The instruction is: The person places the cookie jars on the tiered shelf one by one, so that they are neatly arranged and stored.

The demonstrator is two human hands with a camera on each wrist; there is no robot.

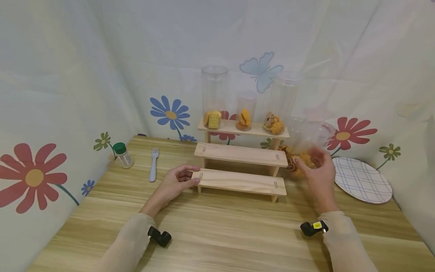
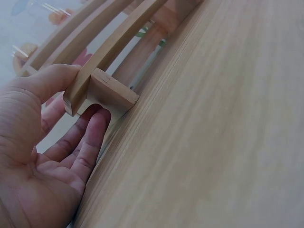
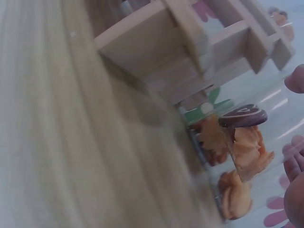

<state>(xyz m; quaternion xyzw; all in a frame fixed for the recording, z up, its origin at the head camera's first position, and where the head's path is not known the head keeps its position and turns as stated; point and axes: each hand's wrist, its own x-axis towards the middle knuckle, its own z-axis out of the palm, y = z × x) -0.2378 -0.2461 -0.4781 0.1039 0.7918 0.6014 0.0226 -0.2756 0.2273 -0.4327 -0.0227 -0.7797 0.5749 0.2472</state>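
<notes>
A three-step wooden display stand (image 1: 241,181) is on the table. My left hand (image 1: 176,181) holds the left end of its lowest step, thumb at the board's edge and fingers underneath near the leg (image 2: 111,88). Right of the stand, my right hand (image 1: 321,173) grips a clear jar (image 1: 317,132) of cookies. In the right wrist view, a chocolate-swirl cookie (image 3: 243,115) and orange-brown cookies (image 3: 249,147) show through clear plastic, with fingertips (image 3: 295,80) at the frame's right edge. Another clear jar (image 1: 296,124) stands close by, partly overlapped and blurred.
On the top step stand a tall jar with yellow crackers (image 1: 214,120), a small jar with orange snacks (image 1: 244,119) and a tall jar with cookies (image 1: 273,124). A green-capped shaker (image 1: 123,155) and a fork (image 1: 153,166) lie left; a checked plate (image 1: 361,179) is right.
</notes>
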